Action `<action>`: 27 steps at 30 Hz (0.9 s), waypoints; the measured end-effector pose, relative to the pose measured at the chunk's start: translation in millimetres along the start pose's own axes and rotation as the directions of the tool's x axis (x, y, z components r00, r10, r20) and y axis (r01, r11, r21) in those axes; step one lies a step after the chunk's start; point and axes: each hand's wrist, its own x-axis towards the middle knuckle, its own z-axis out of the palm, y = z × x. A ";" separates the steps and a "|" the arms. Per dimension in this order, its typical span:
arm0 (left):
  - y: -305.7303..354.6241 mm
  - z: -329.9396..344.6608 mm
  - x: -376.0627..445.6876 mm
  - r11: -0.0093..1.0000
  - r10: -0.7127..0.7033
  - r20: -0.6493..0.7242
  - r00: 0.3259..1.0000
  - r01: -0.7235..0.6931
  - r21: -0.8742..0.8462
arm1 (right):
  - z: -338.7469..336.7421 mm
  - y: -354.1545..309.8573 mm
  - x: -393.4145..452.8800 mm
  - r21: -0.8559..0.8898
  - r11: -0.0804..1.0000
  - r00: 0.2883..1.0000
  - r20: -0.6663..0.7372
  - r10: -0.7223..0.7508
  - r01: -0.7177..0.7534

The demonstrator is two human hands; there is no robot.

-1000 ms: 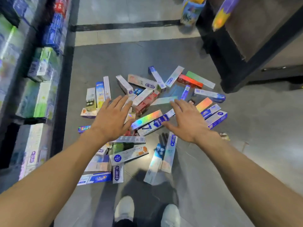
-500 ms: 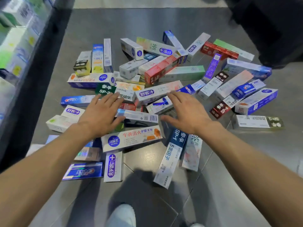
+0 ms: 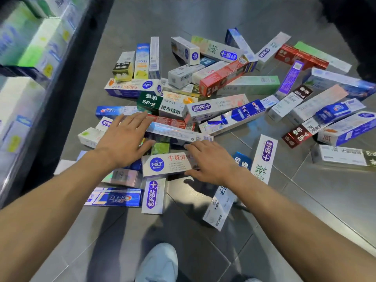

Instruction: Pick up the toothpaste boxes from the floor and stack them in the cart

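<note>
Toothpaste boxes (image 3: 215,110) are lying scattered in a loose heap on the grey tiled floor (image 3: 305,200), many overlapping and pointing every which way.

Far left: shelving (image 3: 30,58) is standing along the aisle, carrying blurred green and white cartons.

Left of centre: my left hand (image 3: 124,142) is reaching over the heap palm down, fingers straight and spread wide, gripping nothing. Its fingertips are lying at the near end of a long silvery box (image 3: 179,133). A white box with green print (image 3: 90,136) is sitting just beside my wrist, and a blue Crest box (image 3: 116,197) is lying below my forearm.

Centre: a white box with red lettering (image 3: 166,164) is lying flat between my two hands. A green SP-2 box (image 3: 149,103) and a long red box (image 3: 225,77) are sitting further back in the heap.

Right of centre: my right hand (image 3: 211,161) is resting palm down over the right end of the white box with red lettering, fingers loosely extended, thumb along its lower edge; whether it is pinching the box I cannot tell.

Right: a white and purple box (image 3: 264,157) is lying just beside my right wrist. Dark red SP-4 boxes (image 3: 297,136) are lying well apart from my hands.

Bottom: my white shoe (image 3: 158,261) is standing on the tiles.
</note>
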 end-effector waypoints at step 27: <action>58.3 4.5 37.6 0.994 0.110 -0.066 0.992 -0.109 0.027 | -18.3 62.5 -57.4 0.849 0.419 0.798 0.006 0.602 -0.323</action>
